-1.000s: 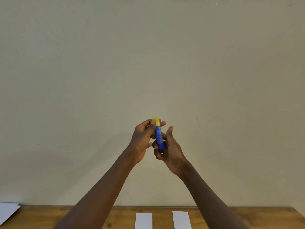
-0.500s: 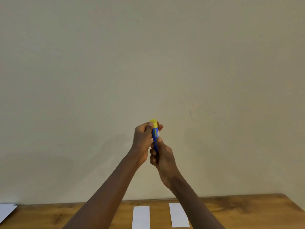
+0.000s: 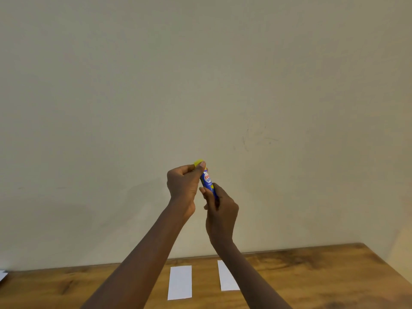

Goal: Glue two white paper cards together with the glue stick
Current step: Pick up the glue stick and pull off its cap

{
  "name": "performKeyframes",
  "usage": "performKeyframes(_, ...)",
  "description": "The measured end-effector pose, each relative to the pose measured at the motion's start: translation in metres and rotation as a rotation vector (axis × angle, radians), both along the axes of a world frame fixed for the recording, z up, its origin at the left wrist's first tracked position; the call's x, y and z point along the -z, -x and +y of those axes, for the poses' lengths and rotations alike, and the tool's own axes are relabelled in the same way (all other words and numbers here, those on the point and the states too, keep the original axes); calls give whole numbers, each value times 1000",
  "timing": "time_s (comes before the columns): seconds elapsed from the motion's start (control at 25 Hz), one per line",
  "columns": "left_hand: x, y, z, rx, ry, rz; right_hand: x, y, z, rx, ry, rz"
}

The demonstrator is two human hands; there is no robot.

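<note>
change: my left hand [image 3: 182, 186] now pinches the yellow cap [image 3: 198, 162], no longer the barrel | right hand [image 3: 220, 210] grips glue stick [image 3: 208, 180] | cap seemingly on | cards [image 3: 180, 282] unglued on surface [image 3: 312, 275]

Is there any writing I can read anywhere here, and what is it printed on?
"fev" in red over "sti" in white: a label cut off by the fingers, on the blue glue stick held by the left hand and right hand.
Smaller print lower on the tube: too blurred to read.
The two white cards and the table: no writing.
</note>
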State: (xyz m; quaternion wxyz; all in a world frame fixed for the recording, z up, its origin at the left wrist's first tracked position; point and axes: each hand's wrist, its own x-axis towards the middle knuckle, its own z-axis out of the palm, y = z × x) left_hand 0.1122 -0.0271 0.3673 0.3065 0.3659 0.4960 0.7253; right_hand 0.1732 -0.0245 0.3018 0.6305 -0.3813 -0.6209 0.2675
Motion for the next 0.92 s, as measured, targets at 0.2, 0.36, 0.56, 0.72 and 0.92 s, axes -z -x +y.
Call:
performKeyframes(0.2, 3, 22, -7, 487, -9, 55, -17, -24, -4, -862, 668, 472)
performKeyframes(0.36, 13, 24, -7, 434, 100, 269, -8, -23, -4, -798, 625, 435)
performKeyframes(0.56, 12, 10, 0, 216, 41, 119, 12, -3, -10, -215, 259, -84)
performKeyframes(0.72, -5, 31, -8, 275, 60, 95, 31, -10, -22, -254, 209, 13)
performKeyframes(0.92, 27, 25, -20, 405, 168, -317, 19, -13, -26, -454, 325, 259)
